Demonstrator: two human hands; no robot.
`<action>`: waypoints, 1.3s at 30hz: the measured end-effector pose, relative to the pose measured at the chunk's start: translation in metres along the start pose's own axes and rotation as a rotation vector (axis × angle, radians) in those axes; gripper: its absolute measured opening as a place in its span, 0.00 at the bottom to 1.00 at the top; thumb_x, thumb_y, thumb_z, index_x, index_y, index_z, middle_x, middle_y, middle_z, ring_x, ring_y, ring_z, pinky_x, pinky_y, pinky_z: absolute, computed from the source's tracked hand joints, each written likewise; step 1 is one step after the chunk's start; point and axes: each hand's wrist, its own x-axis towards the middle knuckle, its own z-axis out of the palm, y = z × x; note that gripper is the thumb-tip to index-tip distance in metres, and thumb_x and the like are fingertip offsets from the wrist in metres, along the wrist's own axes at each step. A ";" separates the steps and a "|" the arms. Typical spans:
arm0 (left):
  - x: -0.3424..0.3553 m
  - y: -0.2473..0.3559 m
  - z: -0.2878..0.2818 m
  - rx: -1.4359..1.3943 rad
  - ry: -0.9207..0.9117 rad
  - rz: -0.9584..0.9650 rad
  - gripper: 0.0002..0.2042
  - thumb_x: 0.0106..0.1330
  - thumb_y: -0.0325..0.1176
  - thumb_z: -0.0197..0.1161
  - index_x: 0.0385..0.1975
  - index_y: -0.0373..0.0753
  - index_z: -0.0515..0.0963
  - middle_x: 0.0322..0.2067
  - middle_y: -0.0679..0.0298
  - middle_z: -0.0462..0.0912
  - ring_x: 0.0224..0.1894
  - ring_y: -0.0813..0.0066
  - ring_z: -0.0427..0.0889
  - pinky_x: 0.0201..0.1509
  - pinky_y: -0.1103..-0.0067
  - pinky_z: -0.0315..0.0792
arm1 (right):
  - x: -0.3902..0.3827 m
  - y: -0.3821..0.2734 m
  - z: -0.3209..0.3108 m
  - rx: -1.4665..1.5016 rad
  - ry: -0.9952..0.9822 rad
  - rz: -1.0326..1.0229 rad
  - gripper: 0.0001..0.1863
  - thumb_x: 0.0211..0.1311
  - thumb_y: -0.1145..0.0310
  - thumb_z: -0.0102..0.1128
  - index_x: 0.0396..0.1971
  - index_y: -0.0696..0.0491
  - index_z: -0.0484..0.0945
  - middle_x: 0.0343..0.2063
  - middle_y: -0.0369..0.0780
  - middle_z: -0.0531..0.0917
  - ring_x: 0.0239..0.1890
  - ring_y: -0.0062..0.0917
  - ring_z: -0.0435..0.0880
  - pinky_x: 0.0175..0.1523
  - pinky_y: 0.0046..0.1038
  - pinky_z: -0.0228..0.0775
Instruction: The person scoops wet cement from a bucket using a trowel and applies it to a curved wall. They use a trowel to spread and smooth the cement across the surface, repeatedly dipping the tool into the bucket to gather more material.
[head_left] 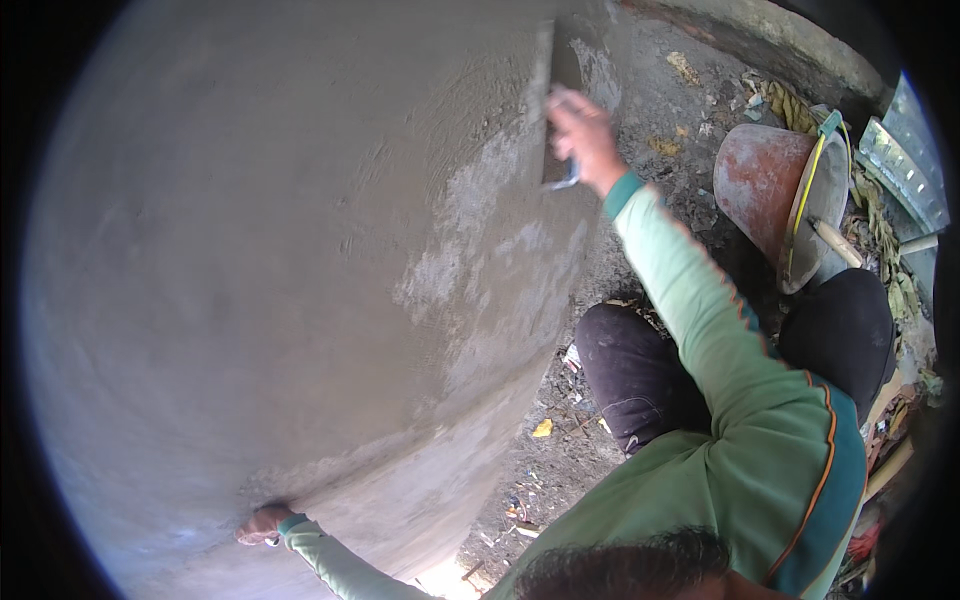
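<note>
A grey plastered wall (300, 200) fills the left and middle, smooth in large part, with rough, paler patches towards its right side. Held flat against the wall near its right edge is a long rectangular plastering trowel (545, 70). My right hand (585, 138), slightly blurred, is closed round the trowel's handle, arm stretched out. Far to the lower left, my left hand (262, 524) rests against the wall by a crease in the plaster. Its fingers look curled, and a small pale bit shows under them; what they hold, if anything, is hidden.
On the right, a reddish, cement-stained bucket (765, 180) lies tipped over, a wooden handle (836, 243) sticking out of its mouth. Bent metal sheets (905, 175) and dry leaves lie beyond. Debris litters the rough ground (560, 440) around my bent knees (635, 370). A ledge (770, 35) runs behind.
</note>
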 end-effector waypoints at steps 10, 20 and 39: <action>-0.002 -0.022 0.016 0.084 -0.039 0.027 0.28 0.79 0.50 0.37 0.61 0.30 0.72 0.60 0.45 0.73 0.63 0.51 0.71 0.68 0.59 0.63 | -0.075 -0.005 0.061 -0.135 -0.386 0.065 0.12 0.74 0.69 0.59 0.51 0.55 0.84 0.39 0.40 0.88 0.37 0.23 0.88 0.47 0.30 0.85; -0.010 0.004 0.042 0.076 -0.042 0.058 0.29 0.80 0.50 0.36 0.63 0.30 0.70 0.63 0.44 0.72 0.65 0.51 0.69 0.70 0.60 0.61 | 0.090 0.016 -0.120 0.131 0.258 0.111 0.21 0.69 0.64 0.67 0.60 0.52 0.77 0.33 0.34 0.79 0.18 0.12 0.66 0.24 0.20 0.65; 0.011 -0.024 0.016 0.163 -0.017 0.075 0.31 0.81 0.50 0.34 0.67 0.29 0.67 0.67 0.43 0.68 0.71 0.50 0.66 0.75 0.62 0.59 | 0.098 -0.014 -0.084 0.135 0.140 0.103 0.25 0.71 0.58 0.66 0.61 0.57 0.77 0.23 0.29 0.75 0.16 0.13 0.67 0.20 0.23 0.63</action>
